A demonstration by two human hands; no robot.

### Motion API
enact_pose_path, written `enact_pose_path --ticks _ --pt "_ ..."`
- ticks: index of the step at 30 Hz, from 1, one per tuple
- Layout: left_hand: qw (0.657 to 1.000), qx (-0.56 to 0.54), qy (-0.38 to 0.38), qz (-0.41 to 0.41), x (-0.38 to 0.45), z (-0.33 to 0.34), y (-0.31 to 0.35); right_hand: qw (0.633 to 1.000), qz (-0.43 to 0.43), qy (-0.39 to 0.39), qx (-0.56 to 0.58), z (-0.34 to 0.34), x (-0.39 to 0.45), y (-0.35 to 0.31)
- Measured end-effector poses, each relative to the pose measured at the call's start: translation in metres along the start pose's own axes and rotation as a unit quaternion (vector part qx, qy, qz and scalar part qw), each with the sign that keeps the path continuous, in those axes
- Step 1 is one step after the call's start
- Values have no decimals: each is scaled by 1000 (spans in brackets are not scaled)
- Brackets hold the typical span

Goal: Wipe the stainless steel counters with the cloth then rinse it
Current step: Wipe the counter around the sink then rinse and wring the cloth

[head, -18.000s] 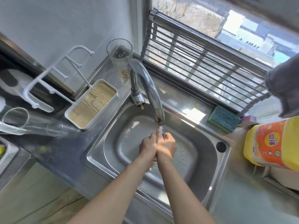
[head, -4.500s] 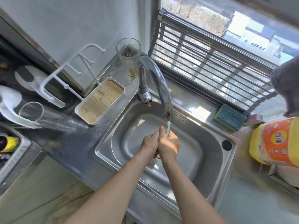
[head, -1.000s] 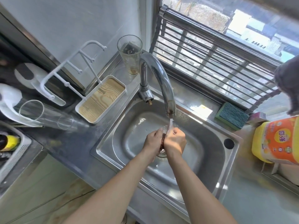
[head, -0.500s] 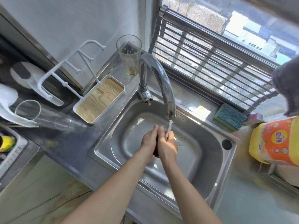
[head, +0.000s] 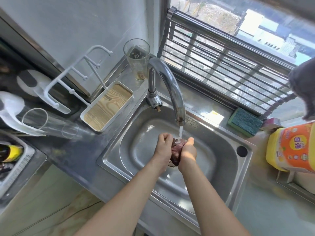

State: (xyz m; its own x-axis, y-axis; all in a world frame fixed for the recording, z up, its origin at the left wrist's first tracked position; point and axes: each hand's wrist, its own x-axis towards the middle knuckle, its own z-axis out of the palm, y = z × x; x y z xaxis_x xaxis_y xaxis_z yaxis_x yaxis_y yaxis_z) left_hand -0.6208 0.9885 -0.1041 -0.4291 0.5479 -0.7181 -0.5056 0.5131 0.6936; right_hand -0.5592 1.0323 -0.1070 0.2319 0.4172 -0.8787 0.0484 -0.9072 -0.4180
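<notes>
The rinse step is in hand — the wiping looks done. At frame centre the left hand (head: 163,147) and right hand (head: 188,150) both grip the dark wet cloth (head: 176,153), bunched between them under the tap (head: 172,89) stream, above the sink (head: 221,169). Next it needs squeezing out — I judge.

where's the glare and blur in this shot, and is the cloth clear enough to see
Head view: sunlight from the window throws a bright patch on the sink rim and lights the right hand; wide-angle distortion bends the frame edges; the yellow bottle is slightly soft; the dark cloth, gripped between both hands under the tap stream, is visible but mostly hidden, the left hand in shade.
</notes>
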Motion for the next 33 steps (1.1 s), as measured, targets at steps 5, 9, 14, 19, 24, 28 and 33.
enact_pose_path --ticks 5,9,14,19,24,28,33 --pt "989 -129 -2 -67 -15 2 10 974 19 -221 40 -7 -9 -9" --pt "998 -39 29 -30 -13 -5 20 956 -49 -288 -33 -18 -10 -13" --pt "990 9 124 73 8 -13 49 951 -119 -282 -50 -25 -11 -19" --pt "993 -71 87 40 29 -6 88 938 -186 -249 -157 -24 -11 -18" --pt "988 -87 126 -19 38 0 97 922 -247 -229 -191 -16 -16 -10" --pt "980 -76 181 -1 38 4 96 910 -295 -215 -195 -12 -6 0" --pt "980 -75 185 -2 32 6 100 910 -316 -192 -188 -13 -16 1"
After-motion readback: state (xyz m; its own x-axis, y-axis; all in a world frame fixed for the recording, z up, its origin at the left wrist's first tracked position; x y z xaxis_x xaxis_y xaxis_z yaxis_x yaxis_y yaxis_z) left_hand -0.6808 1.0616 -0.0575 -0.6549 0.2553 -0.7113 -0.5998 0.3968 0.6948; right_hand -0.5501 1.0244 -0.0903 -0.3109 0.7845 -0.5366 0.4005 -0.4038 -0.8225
